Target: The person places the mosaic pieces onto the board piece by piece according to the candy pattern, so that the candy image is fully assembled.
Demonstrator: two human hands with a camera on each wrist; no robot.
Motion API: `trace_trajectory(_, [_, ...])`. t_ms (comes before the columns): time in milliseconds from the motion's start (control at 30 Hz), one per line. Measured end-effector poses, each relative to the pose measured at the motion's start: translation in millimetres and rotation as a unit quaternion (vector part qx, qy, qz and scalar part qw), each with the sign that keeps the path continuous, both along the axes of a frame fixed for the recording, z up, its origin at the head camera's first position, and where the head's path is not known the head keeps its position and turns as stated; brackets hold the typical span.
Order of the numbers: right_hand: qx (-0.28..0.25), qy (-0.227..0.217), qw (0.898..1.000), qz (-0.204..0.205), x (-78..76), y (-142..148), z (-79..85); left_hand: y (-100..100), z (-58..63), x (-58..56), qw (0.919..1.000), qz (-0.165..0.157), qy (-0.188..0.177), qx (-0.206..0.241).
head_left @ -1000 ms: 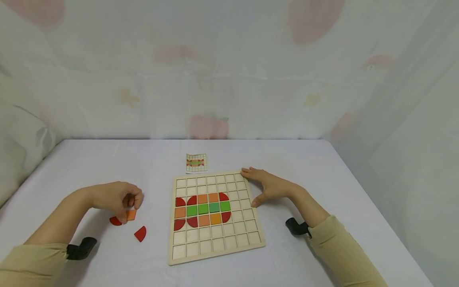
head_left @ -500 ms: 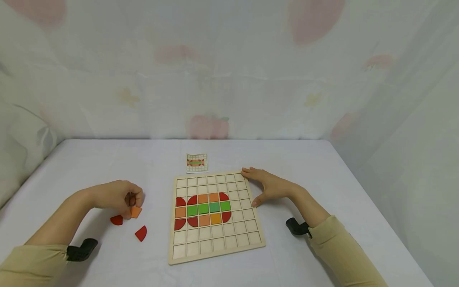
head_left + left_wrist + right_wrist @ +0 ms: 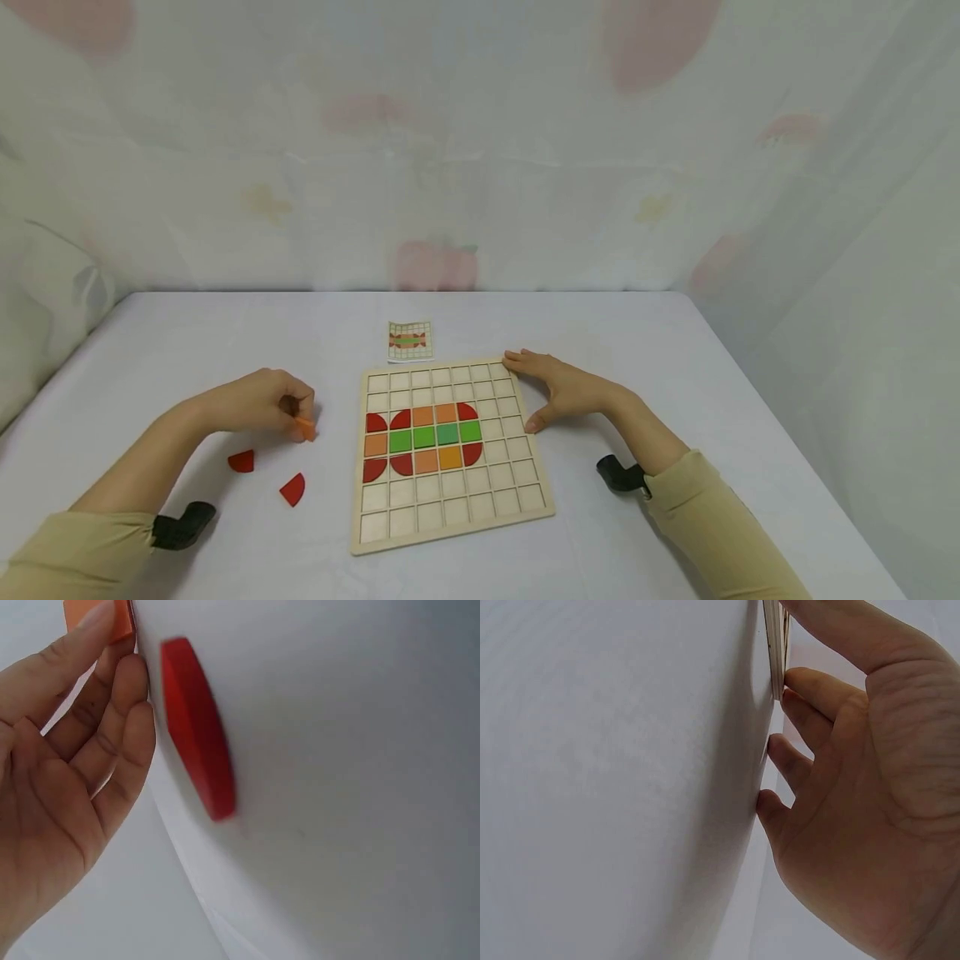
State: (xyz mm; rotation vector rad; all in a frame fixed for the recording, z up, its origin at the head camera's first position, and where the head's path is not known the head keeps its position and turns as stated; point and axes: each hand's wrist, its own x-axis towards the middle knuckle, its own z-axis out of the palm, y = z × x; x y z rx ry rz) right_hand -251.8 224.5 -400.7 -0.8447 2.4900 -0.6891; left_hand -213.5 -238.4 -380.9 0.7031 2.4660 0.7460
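Observation:
My left hand (image 3: 262,404) pinches an orange square tile (image 3: 305,428) between thumb and fingers, left of the wooden grid board (image 3: 495,508). In the left wrist view the orange tile (image 3: 121,622) shows at the fingertips, and a red quarter-circle tile (image 3: 196,727) lies on the table beside the hand. On the board sit red quarter-circle tiles (image 3: 376,471), orange squares (image 3: 423,415) and a row of green squares (image 3: 424,437). My right hand (image 3: 562,387) rests at the board's right side, thumb and fingers spread along the edge; the right wrist view shows fingertips at the board's edge (image 3: 775,649).
Two loose red quarter-circle tiles (image 3: 293,489) lie between the left forearm and the board. A small pattern card (image 3: 410,342) lies behind the board. White cloth covers the table (image 3: 637,333), and a printed curtain (image 3: 525,167) hangs behind it.
My left hand has picked up the orange square tile from beside the red quarter circle and moved right with it, tilting it. The right hand and board have stayed put.

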Motion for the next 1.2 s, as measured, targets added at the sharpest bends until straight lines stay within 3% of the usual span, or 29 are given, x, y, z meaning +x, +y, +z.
trace_trajectory(300, [0.008, 0.001, 1.0, -0.002, -0.5, -2.9, 0.4, 34.4, 13.6, 3.7, 0.9998, -0.007, -0.002, 0.019])
trace_trajectory(533, [0.011, 0.002, 1.0, -0.001, -2.1, -3.7, 0.8, 66.7, 15.8, 4.6, 0.9967, -0.016, 0.016, 0.078])
trace_trajectory(700, [0.01, 0.002, 1.0, 0.003, -3.5, -4.5, 0.4, 98.8, 13.0, 7.6, 0.9937, 0.0, 0.053, 0.099])
trace_trajectory(1000, [0.004, -0.003, 1.0, 0.005, -2.7, -4.1, 2.3, 164.9, 13.1, 18.0, 0.9905, 0.013, 0.05, 0.128])
trace_trajectory(1200, [-0.005, -0.002, 1.0, 0.002, -0.9, -1.8, 4.1, 204.0, 9.7, 15.5, 0.9889, 0.025, 0.062, 0.132])
